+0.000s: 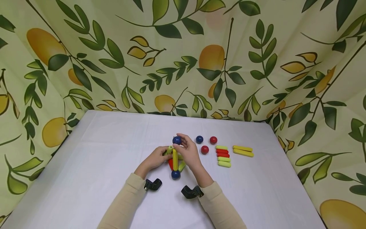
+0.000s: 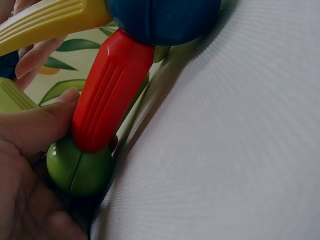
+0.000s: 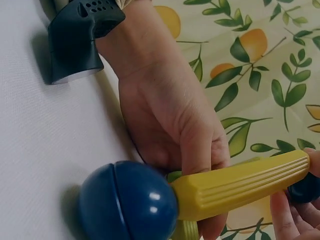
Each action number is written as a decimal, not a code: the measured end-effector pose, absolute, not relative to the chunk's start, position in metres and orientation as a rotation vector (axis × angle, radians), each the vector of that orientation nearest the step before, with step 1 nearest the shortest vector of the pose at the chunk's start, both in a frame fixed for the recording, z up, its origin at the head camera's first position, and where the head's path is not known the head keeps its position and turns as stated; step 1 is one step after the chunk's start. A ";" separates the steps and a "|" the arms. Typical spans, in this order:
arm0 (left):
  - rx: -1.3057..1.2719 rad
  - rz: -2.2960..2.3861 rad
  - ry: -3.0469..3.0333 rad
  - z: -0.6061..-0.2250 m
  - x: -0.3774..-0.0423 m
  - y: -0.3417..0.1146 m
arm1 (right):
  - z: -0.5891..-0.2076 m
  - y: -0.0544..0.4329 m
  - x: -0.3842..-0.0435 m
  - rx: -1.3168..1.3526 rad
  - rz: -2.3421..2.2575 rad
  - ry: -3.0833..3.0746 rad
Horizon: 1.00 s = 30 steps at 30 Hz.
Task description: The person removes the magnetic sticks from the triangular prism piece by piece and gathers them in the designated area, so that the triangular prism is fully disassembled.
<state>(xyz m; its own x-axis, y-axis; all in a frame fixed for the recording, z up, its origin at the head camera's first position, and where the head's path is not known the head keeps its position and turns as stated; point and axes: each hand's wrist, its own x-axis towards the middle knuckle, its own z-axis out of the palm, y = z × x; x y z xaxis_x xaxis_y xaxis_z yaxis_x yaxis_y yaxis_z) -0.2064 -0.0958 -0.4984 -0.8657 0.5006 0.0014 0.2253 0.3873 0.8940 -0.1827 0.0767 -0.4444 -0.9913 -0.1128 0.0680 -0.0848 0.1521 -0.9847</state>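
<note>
A toy structure of plastic rods and balls stands between both hands. My left hand (image 1: 154, 157) grips it low on its left side, the thumb beside a red rod (image 2: 112, 92) and the fingers around a green ball (image 2: 80, 167). A light green rod (image 1: 170, 149) rises by that hand. With thumb and fingers, my right hand (image 1: 188, 152) holds a blue ball (image 1: 177, 140) at the upper end of a yellow rod (image 1: 175, 160). The rod's near end joins another blue ball (image 1: 175, 175) close to the tablecloth. The hands partly hide the structure's far side.
Right of the hands lie a loose blue ball (image 1: 199, 139) and two red balls (image 1: 213, 140). Farther right are a column of short light green and red rods (image 1: 223, 155) and two yellow rods (image 1: 243, 151). A leaf-and-fruit curtain (image 1: 183, 63) surrounds the white table (image 1: 100, 136).
</note>
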 end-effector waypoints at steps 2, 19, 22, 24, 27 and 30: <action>0.639 1.461 2.386 -0.499 -0.207 -0.096 | -0.446 0.077 -0.183 -0.189 -2.040 2.357; 0.610 1.450 2.398 -0.499 -0.207 -0.095 | -0.462 0.085 -0.186 0.058 -2.106 2.367; 0.603 1.447 2.402 -0.499 -0.208 -0.095 | -0.470 0.090 -0.186 0.093 -2.065 2.433; 0.599 1.449 2.400 -0.500 -0.208 -0.095 | -0.475 0.093 -0.185 0.116 -2.034 2.465; 0.590 1.451 2.394 -0.502 -0.208 -0.096 | -0.483 0.098 -0.186 0.106 -2.027 2.497; 0.593 1.464 2.381 -0.503 -0.208 -0.096 | -0.489 0.101 -0.188 0.103 -2.026 2.522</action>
